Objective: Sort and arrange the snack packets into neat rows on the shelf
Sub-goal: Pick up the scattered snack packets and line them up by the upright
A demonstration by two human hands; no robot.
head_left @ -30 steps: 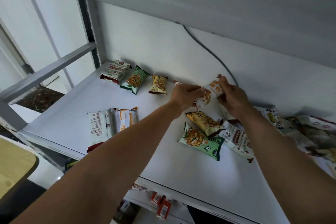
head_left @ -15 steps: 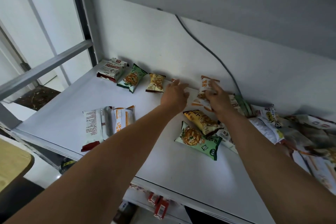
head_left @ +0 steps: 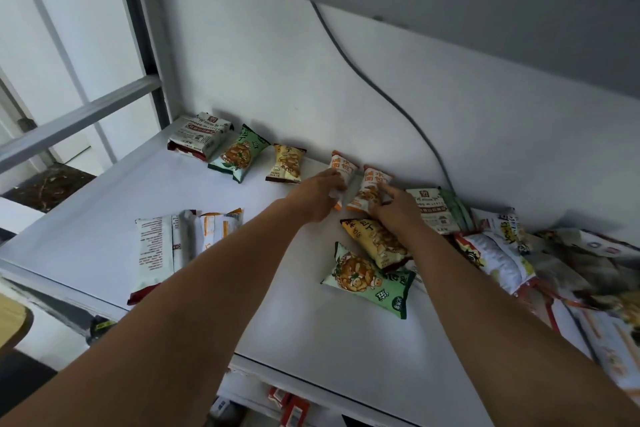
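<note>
Along the back wall of the white shelf point(head_left: 104, 218) lie a white-red packet point(head_left: 197, 135), a green packet point(head_left: 239, 152) and a yellow packet point(head_left: 285, 163). Right of them two orange-white packets lie side by side. My left hand point(head_left: 318, 194) holds the left orange packet point(head_left: 343, 166) at its near end. My right hand point(head_left: 394, 208) holds the right orange packet point(head_left: 370, 187), fingers laid over its lower part. A yellow packet point(head_left: 374, 243) and a green packet point(head_left: 367, 281) lie nearer me.
Two white packets point(head_left: 166, 243) lie near the shelf's front left edge. A loose heap of packets point(head_left: 502, 246) covers the right side. A grey cable point(head_left: 381, 94) runs down the back wall. Red packets point(head_left: 291, 406) sit on the shelf below.
One second ago both hands held one orange packet in the air. Now two orange packets lie side by side at the back wall, one under each hand.
</note>
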